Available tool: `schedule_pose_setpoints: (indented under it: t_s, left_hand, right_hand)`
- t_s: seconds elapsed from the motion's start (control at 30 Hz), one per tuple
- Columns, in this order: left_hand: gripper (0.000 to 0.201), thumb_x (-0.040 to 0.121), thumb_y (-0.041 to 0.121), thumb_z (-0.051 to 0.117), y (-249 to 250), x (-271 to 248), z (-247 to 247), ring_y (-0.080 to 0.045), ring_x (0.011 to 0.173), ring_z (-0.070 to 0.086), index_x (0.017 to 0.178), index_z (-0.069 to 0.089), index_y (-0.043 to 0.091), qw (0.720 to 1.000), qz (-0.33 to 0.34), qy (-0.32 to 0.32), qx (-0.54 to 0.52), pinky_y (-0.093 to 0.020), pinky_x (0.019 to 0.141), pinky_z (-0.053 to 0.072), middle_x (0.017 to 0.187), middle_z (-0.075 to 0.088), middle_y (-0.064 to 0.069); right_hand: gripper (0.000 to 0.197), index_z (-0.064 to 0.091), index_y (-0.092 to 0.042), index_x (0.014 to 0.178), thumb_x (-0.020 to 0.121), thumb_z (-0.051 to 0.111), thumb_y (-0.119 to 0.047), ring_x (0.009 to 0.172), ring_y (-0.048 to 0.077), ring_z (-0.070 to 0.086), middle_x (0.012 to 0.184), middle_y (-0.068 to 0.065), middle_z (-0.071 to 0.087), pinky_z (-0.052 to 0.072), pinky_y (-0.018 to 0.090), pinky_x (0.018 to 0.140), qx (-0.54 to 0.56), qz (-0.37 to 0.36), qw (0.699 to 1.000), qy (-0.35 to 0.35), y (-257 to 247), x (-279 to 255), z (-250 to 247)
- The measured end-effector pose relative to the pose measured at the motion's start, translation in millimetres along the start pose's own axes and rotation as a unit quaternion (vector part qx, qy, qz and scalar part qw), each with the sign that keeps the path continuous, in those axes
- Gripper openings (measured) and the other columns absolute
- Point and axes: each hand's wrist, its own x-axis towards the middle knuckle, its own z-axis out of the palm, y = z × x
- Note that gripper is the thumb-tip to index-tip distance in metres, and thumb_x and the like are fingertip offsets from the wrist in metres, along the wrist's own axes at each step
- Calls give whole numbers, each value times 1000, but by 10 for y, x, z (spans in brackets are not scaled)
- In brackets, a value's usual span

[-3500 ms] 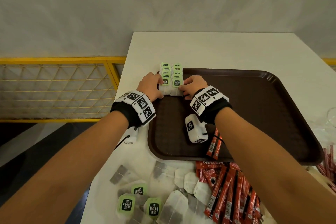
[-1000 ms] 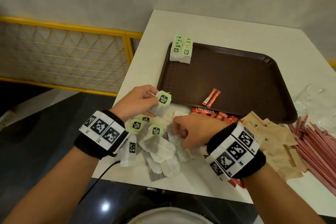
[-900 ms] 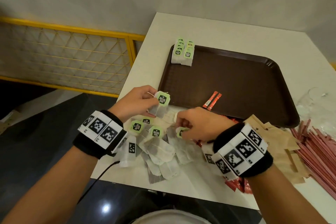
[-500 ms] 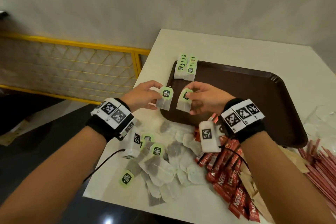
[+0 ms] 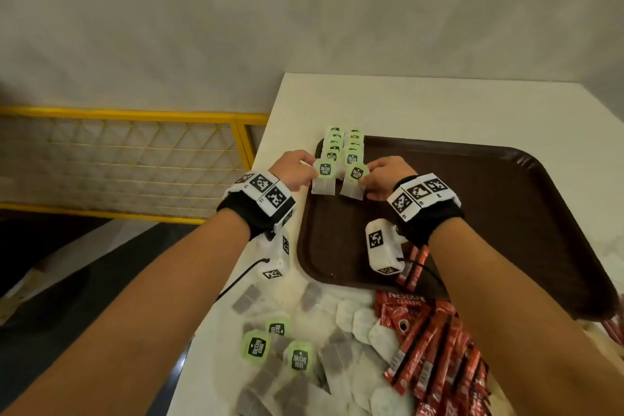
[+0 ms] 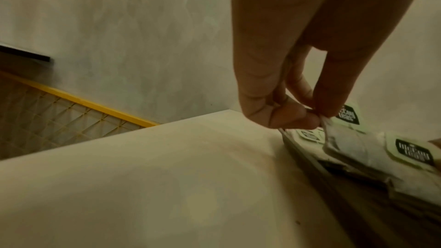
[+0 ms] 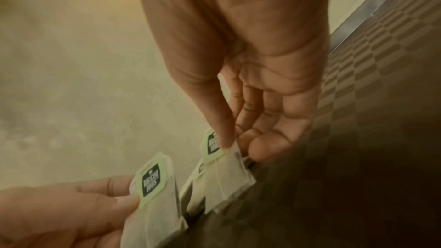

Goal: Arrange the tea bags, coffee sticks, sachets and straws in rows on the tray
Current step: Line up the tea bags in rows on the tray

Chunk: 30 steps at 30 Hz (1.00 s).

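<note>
A dark brown tray [image 5: 506, 213] lies on the white table. Two short rows of green-tagged tea bags [image 5: 344, 145] lie in its far left corner. My left hand [image 5: 293, 172] pinches one tea bag [image 5: 323, 179] by its top at the near end of the left row. My right hand [image 5: 381, 179] pinches a second tea bag [image 5: 353, 183] at the near end of the right row. The right wrist view shows both bags, the right one [image 7: 226, 173] held between thumb and finger, the left one [image 7: 155, 195] beside it. In the left wrist view the left fingers [image 6: 296, 118] nip the bag's corner at the tray edge.
Loose tea bags [image 5: 297, 358] lie heaped on the table in front of the tray. Red coffee sticks [image 5: 435, 358] are piled to their right, two more [image 5: 413, 267] on the tray's near part. A yellow mesh railing [image 5: 135, 159] runs left of the table.
Both hands picked a tea bag each from the near heap, carried them forward, and now hold them down at the near ends of the two rows on the tray.
</note>
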Motion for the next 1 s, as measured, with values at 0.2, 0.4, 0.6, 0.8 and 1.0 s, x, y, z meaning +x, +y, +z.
schedule_pose_setpoints:
  t_s: [0.2, 0.4, 0.6, 0.8, 1.0]
  left_hand:
    - [26, 87, 7, 57, 51, 247, 88, -19, 84, 56, 113, 58, 7, 997, 27, 21, 63, -26, 69, 45, 102, 63, -13]
    - [23, 84, 4, 57, 42, 328, 128, -28, 104, 61, 106, 61, 6, 992, 52, 56, 97, -37, 92, 50, 109, 66, -15]
    - [26, 85, 7, 58, 26, 320, 151, -24, 103, 59, 111, 59, 7, 986, 81, 85, 119, -26, 81, 43, 112, 64, -11]
    - [46, 79, 16, 72, -21, 200, 139, -12, 84, 50, 119, 50, 9, 980, 126, 66, 137, -20, 68, 35, 96, 54, -1]
    - [62, 68, 13, 81, -56, 195, 136, -17, 92, 49, 120, 47, 11, 976, 107, 32, 185, -27, 75, 39, 112, 56, -9]
  right_hand:
    - [22, 60, -7, 100, 82, 65, 4, 97, 26, 62, 115, 16, 63, 53, 29, 67, 1, 8, 1000, 8, -58, 177, -24]
    - [18, 58, -9, 76, 77, 69, 5, 99, 30, 65, 107, 18, 66, 55, 41, 87, 18, 5, 1000, 23, -40, 324, 8]
    - [22, 57, -11, 73, 72, 74, 3, 89, 32, 68, 87, 17, 67, 55, 48, 83, 13, -5, 1000, 17, 52, 393, 29]
    - [29, 52, -14, 79, 72, 80, -11, 80, 22, 64, 76, 6, 61, 57, 38, 81, -24, -4, 999, 48, 29, 292, -25]
    - [25, 57, -12, 76, 70, 80, -4, 85, 27, 70, 85, 12, 68, 57, 41, 81, -52, -9, 997, 51, 59, 239, 17]
